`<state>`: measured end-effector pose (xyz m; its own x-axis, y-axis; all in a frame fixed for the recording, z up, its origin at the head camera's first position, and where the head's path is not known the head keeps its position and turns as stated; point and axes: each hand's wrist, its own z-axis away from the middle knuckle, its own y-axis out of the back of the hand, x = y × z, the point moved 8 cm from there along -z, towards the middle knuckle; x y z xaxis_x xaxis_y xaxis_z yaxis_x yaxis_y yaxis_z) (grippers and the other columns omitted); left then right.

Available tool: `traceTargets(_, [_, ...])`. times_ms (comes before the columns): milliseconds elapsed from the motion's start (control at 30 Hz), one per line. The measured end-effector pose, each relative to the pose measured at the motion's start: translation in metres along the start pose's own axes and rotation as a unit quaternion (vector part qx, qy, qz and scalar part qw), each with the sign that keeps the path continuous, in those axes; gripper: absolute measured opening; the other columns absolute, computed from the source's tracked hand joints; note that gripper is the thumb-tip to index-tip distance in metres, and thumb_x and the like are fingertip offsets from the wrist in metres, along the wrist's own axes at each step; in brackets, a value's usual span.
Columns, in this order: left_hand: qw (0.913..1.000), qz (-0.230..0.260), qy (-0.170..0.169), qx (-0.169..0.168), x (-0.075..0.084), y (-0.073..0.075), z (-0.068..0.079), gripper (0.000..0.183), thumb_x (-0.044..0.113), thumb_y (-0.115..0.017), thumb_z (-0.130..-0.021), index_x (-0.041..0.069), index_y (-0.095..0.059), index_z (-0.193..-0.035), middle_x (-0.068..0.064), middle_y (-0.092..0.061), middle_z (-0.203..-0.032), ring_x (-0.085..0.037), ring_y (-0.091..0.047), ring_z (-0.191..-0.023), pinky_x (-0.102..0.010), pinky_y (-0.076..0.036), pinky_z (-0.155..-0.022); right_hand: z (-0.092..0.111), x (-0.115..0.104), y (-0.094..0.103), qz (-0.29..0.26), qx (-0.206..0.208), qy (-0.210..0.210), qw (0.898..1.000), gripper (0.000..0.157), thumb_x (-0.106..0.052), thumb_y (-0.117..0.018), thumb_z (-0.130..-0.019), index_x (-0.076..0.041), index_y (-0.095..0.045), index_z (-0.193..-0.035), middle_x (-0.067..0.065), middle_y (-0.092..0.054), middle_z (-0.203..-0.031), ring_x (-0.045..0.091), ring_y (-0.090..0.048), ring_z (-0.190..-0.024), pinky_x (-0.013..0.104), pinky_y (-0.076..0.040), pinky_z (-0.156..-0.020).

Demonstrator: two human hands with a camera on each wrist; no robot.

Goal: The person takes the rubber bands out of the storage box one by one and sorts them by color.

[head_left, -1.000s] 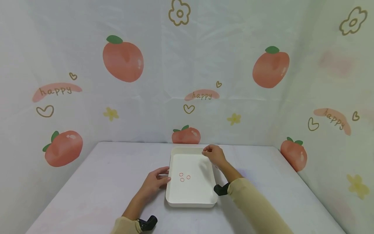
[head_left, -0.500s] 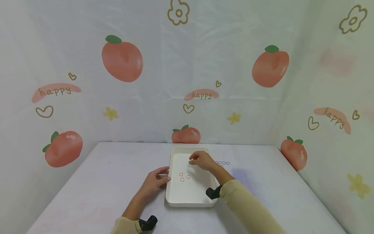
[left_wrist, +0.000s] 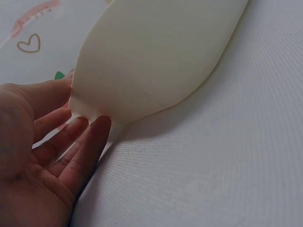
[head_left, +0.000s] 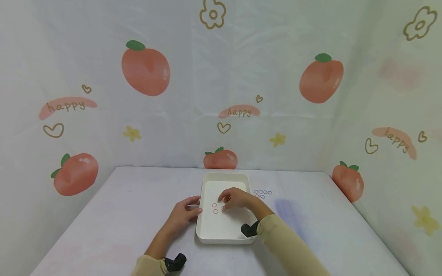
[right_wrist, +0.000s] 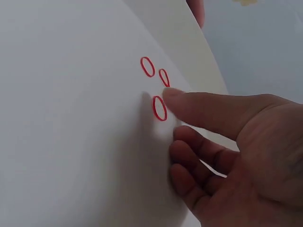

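A shallow white tray lies on the table. Three thin red rings lie close together on its floor, two of them, red rings, plainly visible in the head view. My right hand is over the tray with fingers bent and a gap between index finger and thumb. Its thumb tip comes right beside the nearest ring, and nothing shows in its grasp. My left hand rests its thumb and fingertips on the tray's left side, seen close up as fingers against the outer wall.
Several small blue rings lie on the white table just right of the tray. A patterned cloth hangs behind and at both sides of the table. Each wrist carries a black camera mount.
My right hand has moved left and nearer, from the tray's far right corner to the red rings, uncovering the blue rings. My left hand stays at the tray's side.
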<state>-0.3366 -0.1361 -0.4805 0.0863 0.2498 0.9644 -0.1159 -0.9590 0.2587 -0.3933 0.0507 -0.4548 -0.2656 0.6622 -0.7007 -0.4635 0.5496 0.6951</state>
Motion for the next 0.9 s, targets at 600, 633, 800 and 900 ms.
traceTargets(600, [0.9999, -0.005, 0.010, 0.002, 0.0046, 0.0023, 0.0025, 0.051, 0.013, -0.072, -0.088, 0.004, -0.056, -0.134, -0.016, -0.061, -0.124, -0.025, -0.066, -0.096, -0.037, -0.055, -0.076, 0.0000, 0.0052, -0.0065, 0.009, 0.003, 0.001, 1.000, 0.011, -0.004, -0.077, -0.081, -0.013, -0.071, -0.079, -0.003, -0.057, -0.070, 0.012, -0.050, -0.068, 0.025, -0.041, -0.063])
traceTargets(633, [0.9999, -0.007, 0.009, 0.002, 0.0044, 0.0023, 0.0023, 0.050, 0.014, -0.072, -0.088, 0.004, -0.056, -0.134, -0.016, -0.061, -0.124, -0.024, -0.066, -0.096, -0.036, -0.055, -0.076, 0.0001, 0.0053, -0.0065, 0.010, 0.003, 0.002, 1.000, 0.012, -0.003, -0.077, -0.081, -0.012, -0.071, -0.077, -0.003, -0.059, -0.069, 0.011, -0.051, -0.068, 0.024, -0.041, -0.063])
traceTargets(800, [1.0000, -0.007, 0.005, 0.000, 0.0041, 0.0015, 0.0017, 0.050, 0.013, -0.072, -0.087, 0.003, -0.056, -0.134, -0.018, -0.061, -0.124, -0.025, -0.066, -0.095, -0.037, -0.055, -0.075, 0.0006, 0.0054, -0.0077, 0.014, -0.003, 0.009, 1.000, 0.010, -0.002, -0.075, -0.082, -0.009, -0.071, -0.077, -0.004, -0.062, -0.071, 0.010, -0.052, -0.068, 0.023, -0.042, -0.064])
traceTargets(900, [1.0000, -0.004, 0.002, -0.002, 0.0045, 0.0007, 0.0019, 0.050, 0.013, -0.072, -0.088, 0.002, -0.055, -0.134, -0.018, -0.060, -0.124, -0.025, -0.066, -0.095, -0.037, -0.055, -0.076, 0.0013, 0.0055, -0.0083, 0.013, -0.007, 0.009, 1.000, 0.007, -0.005, -0.075, -0.083, -0.009, -0.071, -0.079, -0.004, -0.062, -0.072, 0.011, -0.051, -0.068, 0.024, -0.042, -0.064])
